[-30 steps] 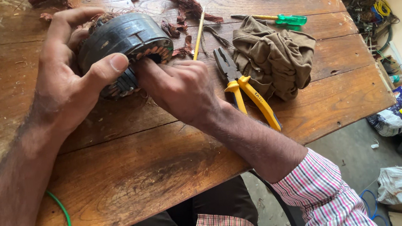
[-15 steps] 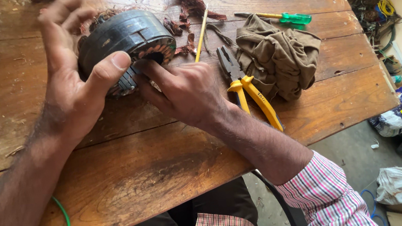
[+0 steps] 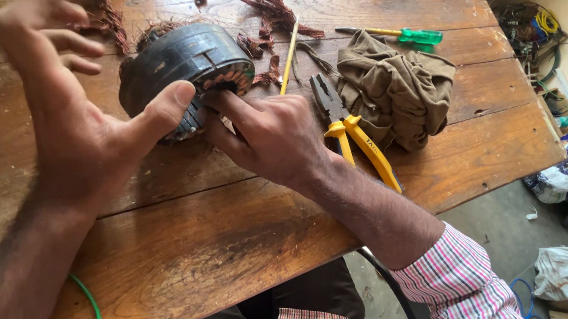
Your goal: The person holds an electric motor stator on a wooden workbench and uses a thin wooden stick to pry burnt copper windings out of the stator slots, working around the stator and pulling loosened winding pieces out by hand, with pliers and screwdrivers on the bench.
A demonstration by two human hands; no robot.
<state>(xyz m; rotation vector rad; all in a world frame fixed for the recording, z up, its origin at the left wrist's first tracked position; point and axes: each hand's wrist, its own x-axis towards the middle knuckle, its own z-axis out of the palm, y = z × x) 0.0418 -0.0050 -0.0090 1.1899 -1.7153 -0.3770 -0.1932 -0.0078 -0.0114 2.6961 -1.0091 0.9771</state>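
Observation:
A dark round motor stator [image 3: 179, 68] with copper windings lies tilted on a worn wooden table [image 3: 187, 240]. My left hand [image 3: 75, 111] stands to its left with the fingers spread and raised off it; only the thumb presses on the stator's front face. My right hand [image 3: 271, 136] rests on the table just in front of the stator, its fingertips poking into the copper winding end.
Yellow-handled pliers [image 3: 352, 135] lie right of my right hand, beside a crumpled brown cloth [image 3: 396, 91]. A green-handled screwdriver [image 3: 401, 34], a thin wooden stick [image 3: 289, 53] and scraps of copper wire [image 3: 274, 2] lie behind. A green cable [image 3: 88, 306] hangs at the near edge.
My left hand has lifted its fingers off the stator's top and spread them, leaving only the thumb on it. My right hand stays at the winding.

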